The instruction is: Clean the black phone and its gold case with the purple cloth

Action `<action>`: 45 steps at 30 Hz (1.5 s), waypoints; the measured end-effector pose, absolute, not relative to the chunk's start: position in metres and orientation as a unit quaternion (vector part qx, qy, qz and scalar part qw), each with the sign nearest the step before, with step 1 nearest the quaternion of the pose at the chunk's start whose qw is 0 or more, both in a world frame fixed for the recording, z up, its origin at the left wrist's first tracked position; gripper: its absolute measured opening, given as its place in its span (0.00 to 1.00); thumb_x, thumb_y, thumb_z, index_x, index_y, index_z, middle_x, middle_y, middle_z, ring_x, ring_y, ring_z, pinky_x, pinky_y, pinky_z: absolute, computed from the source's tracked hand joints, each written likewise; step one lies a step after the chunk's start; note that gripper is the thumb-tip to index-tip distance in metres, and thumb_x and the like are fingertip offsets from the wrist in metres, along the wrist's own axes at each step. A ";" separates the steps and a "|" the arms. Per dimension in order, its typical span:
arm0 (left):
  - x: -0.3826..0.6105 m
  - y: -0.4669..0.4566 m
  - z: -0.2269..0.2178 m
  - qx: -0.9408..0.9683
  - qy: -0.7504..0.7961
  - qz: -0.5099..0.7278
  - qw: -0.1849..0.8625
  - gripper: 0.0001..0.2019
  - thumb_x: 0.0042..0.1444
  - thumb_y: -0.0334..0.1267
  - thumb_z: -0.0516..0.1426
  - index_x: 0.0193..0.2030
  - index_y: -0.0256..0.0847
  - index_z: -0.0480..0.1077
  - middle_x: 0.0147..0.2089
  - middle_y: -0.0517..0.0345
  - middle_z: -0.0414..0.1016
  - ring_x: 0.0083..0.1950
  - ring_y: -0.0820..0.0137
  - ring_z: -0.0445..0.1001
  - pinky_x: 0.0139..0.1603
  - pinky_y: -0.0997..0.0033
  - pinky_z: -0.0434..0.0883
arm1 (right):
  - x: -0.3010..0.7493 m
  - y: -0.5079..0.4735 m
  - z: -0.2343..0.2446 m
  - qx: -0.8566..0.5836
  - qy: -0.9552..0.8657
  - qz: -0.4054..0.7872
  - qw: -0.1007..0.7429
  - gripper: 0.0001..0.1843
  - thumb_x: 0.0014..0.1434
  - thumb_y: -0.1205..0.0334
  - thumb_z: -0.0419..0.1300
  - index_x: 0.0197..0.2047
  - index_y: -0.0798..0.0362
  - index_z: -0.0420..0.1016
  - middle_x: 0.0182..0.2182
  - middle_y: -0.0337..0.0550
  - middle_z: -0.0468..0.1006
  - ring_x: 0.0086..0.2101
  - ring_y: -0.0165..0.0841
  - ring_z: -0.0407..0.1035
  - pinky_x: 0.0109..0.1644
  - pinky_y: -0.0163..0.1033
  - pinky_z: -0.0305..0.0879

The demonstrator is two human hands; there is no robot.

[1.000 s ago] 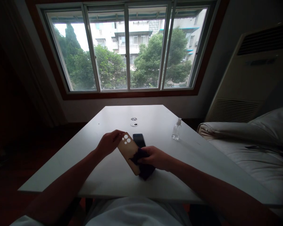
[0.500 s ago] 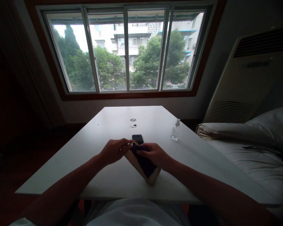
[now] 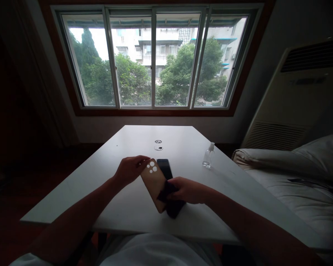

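Head view: left hand pinches tan, rectangular plastic-looking phone case by its camera-hole end, above white surface toward near edge; right hand clutches dark cloth against it. I judge case light, flexible; grip rims.

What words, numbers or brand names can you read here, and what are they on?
None can be read.
Case: no lettering shows.
Phone: dark, no words show.
Bottle: no label that I can make out.
Round pieces in the table: too small to tell.
Air conditioner: dark marks, too blurred to read.
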State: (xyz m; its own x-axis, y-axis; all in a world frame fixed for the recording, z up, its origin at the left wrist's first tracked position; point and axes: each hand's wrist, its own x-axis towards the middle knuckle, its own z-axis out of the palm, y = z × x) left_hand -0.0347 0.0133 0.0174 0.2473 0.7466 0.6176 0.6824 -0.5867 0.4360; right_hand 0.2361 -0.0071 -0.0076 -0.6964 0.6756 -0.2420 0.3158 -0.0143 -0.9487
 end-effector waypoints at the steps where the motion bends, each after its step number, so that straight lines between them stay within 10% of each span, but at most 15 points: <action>1: -0.035 0.014 0.017 0.786 0.454 0.416 0.050 0.16 0.65 0.51 0.56 0.48 0.45 0.79 0.37 0.59 0.81 0.32 0.73 0.75 0.35 0.75 0.69 | 0.235 -0.008 -0.010 -0.363 -0.683 0.614 0.159 0.27 0.48 0.52 0.74 0.48 0.57 0.80 0.44 0.51 0.81 0.45 0.43 0.76 0.51 0.46 0.71; 14: -0.008 -0.007 0.003 0.859 0.358 0.358 0.078 0.15 0.67 0.46 0.53 0.48 0.41 0.77 0.30 0.57 0.78 0.27 0.74 0.71 0.30 0.76 0.65 | 0.221 -0.011 -0.003 -0.405 -0.663 0.522 0.353 0.26 0.50 0.46 0.71 0.43 0.59 0.80 0.33 0.43 0.79 0.33 0.33 0.70 0.37 0.38 0.65; 30: -0.029 0.006 0.024 0.732 0.454 0.502 0.080 0.16 0.65 0.50 0.55 0.46 0.40 0.75 0.30 0.60 0.76 0.29 0.75 0.70 0.28 0.77 0.64 | 0.224 -0.014 -0.009 -0.342 -0.674 0.606 0.249 0.26 0.50 0.54 0.72 0.50 0.56 0.79 0.46 0.49 0.80 0.48 0.46 0.73 0.54 0.50 0.67; 45: -0.028 0.007 0.009 0.814 0.367 0.441 0.094 0.14 0.65 0.44 0.57 0.52 0.40 0.75 0.36 0.57 0.78 0.30 0.75 0.72 0.31 0.77 0.67 | 0.217 -0.009 0.000 -0.472 -0.703 0.374 0.378 0.28 0.58 0.35 0.59 0.35 0.55 0.77 0.27 0.42 0.77 0.27 0.33 0.67 0.28 0.36 0.58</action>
State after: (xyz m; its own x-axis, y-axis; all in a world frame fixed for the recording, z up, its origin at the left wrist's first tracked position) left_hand -0.0277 0.0069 0.0093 0.3417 0.6802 0.6485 0.5137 -0.7130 0.4772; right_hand 0.2168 -0.0094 0.0000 -0.2675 0.9469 0.1785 0.3812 0.2741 -0.8829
